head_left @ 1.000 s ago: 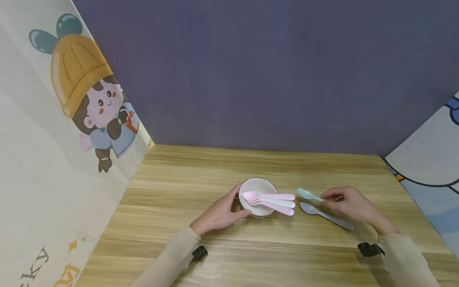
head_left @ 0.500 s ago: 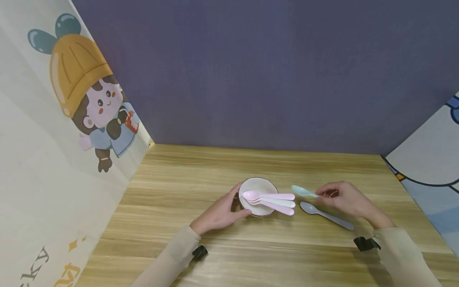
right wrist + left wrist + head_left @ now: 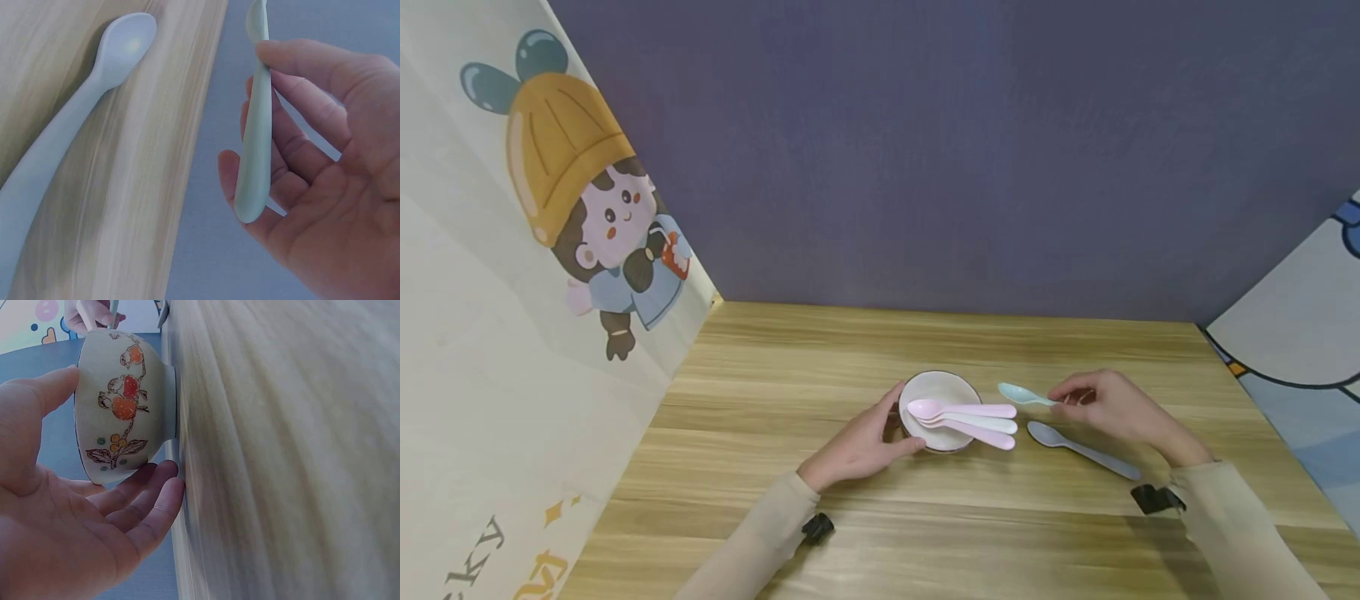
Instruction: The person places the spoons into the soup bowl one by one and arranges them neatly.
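Mint spoon [image 3: 1018, 394] has moved toward the bowl [image 3: 936, 387] in the head view, pinched by the right hand [image 3: 1111, 406].
Left wrist: left hand [image 3: 72, 519] grips the bowl on the table [image 3: 287, 437]; right wrist: grey spoon [image 3: 55, 144] lies apart.

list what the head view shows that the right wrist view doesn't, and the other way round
Only the head view: the bowl with the pink spoons and white spoon in it, the left hand at its side, and the cartoon figure.

Only the right wrist view: the green spoon handle's rounded end and the right hand seen palm side.

Both: the right hand holding the green spoon, the grey spoon and the table.
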Demonstrator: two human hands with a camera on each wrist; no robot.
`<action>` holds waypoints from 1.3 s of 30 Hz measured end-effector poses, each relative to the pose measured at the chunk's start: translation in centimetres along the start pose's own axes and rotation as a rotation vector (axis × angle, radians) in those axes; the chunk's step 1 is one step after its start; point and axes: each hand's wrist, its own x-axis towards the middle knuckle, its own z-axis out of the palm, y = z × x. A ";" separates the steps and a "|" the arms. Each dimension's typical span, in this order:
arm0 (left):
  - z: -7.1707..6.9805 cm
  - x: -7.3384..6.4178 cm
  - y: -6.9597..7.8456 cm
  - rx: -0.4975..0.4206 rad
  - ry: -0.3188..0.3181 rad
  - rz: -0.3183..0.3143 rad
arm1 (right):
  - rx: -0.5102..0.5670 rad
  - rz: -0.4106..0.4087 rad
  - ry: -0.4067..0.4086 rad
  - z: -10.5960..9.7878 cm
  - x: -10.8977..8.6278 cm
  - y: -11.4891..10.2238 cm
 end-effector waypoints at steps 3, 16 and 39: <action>0.0 0.0 0.0 0.004 -0.001 -0.002 | -0.002 -0.008 -0.012 0.0 0.2 -0.4; 0.1 0.1 0.0 0.020 -0.004 -0.017 | -0.011 -0.036 -0.030 0.1 1.6 -1.7; 0.0 0.0 0.2 0.034 -0.005 -0.029 | 0.029 -0.102 -0.090 0.9 3.4 -3.9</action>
